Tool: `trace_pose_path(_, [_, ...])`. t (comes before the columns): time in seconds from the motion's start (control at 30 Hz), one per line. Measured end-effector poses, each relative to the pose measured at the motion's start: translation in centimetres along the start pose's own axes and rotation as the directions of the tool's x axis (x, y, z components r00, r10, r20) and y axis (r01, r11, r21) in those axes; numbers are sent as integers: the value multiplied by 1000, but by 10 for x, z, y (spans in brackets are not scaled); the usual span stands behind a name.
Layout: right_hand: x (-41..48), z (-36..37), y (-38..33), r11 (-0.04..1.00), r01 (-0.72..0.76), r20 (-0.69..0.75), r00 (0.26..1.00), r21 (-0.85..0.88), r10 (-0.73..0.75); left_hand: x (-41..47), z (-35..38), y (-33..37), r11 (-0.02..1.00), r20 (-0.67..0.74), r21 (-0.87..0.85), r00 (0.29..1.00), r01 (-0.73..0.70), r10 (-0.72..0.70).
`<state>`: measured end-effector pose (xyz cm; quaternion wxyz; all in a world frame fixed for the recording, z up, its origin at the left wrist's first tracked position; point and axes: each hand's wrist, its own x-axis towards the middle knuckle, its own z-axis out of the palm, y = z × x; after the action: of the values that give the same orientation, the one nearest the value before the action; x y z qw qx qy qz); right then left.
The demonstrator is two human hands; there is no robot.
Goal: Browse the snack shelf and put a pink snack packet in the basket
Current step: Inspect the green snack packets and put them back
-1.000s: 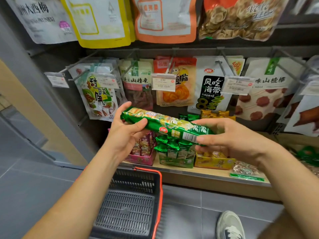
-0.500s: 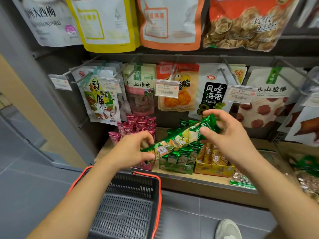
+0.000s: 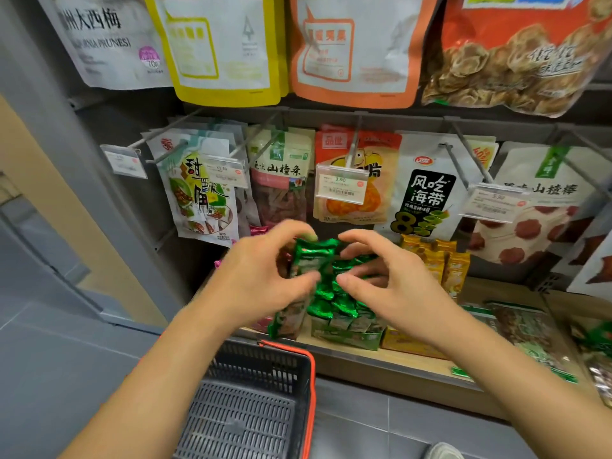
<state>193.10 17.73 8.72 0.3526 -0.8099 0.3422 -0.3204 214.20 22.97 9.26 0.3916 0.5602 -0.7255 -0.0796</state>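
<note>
Above the basket (image 3: 251, 369), the left hand (image 3: 261, 279) gripped a green packet (image 3: 311, 256), the right hand (image 3: 390, 286) curled alongside with grasp unclear, so browsing seemed underway; pink packets (image 3: 259, 230), higher above the basket and mostly hidden, likely needed reaching next.

Pink snack packets (image 3: 258, 230): we make out only slivers of bright pink foil with crimped tops, at the left end of the shelf's bottom ledge. Most of each packet is hidden from us, and none is in the basket.
Basket (image 3: 310, 385): dark grey plastic with gridded walls, a slatted floor and an orange-red rim and handle. We see it mouth up, below the ledge's front edge, under the pink packets' end.
Snack shelf (image 3: 361, 354): a pale wooden ledge with a grey front lip. We see a dark grey back panel and rows of metal pegs above it.
</note>
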Motion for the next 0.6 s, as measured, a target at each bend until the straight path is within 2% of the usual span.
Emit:
trace_pose_path(0.03, [8,-1,10,991,-42,25,999,-123,45,0,-7,-6,1000,-63,1,998,22,-22])
trace_pose_path(0.1, [21,-3,33,910,-85,48,992,-406,114,1,-17,-17,998,-202,-25,977,61,-65])
trace_pose_path(0.17, [34,0,52,831,-121,71,979,-543,189,3,-19,-26,998,-301,-41,951,57,-67])
trace_pose_path(0.33, [62,28,86,785,-86,175,955,-613,241,10,0,-44,995,-378,-96,924,19,-54])
trace_pose_path(0.47, [72,38,106,694,-38,302,882,-719,361,22,22,-52,997,-357,-74,934,0,-26])
trace_pose_path(0.6, [69,32,121,723,-20,299,902,-690,311,36,42,-56,995,-286,-96,957,24,-51])
